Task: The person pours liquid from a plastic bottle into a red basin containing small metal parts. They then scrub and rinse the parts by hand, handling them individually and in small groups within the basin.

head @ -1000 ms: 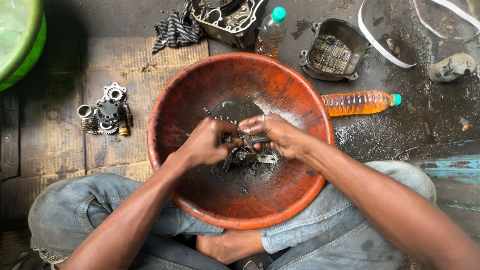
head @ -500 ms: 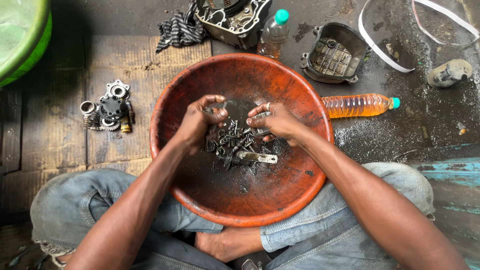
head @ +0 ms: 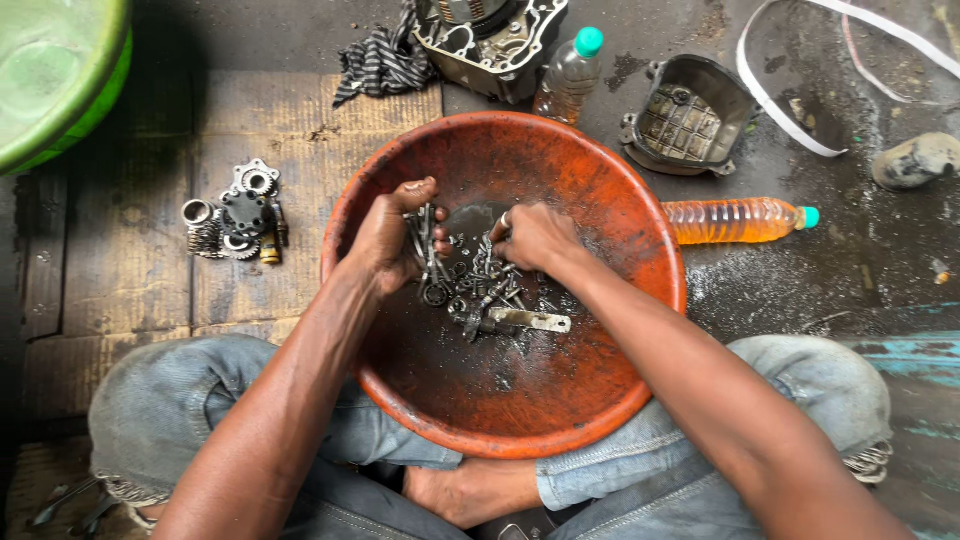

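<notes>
Small metal parts (head: 478, 290), bolts and washers with one flat bracket, heaped wet and dark in the middle of the orange basin (head: 600, 400) held between the knees. Left hand (head: 385, 240) curled around several long pieces, fingers closed on them; right hand (head: 535, 235) bent over the heap, fingertips pressed down into it. Probably slippery from the oily liquid, so easy to drop a small piece or lose it in the dark puddle. Just outside the rim: a lying bottle of amber liquid (head: 735, 220), an upright clear bottle (head: 568, 75), an engine cover (head: 690, 120). On the wooden boards (head: 130, 260) to the left, gears (head: 235, 215), well apart. Nothing blocking the hands.
</notes>
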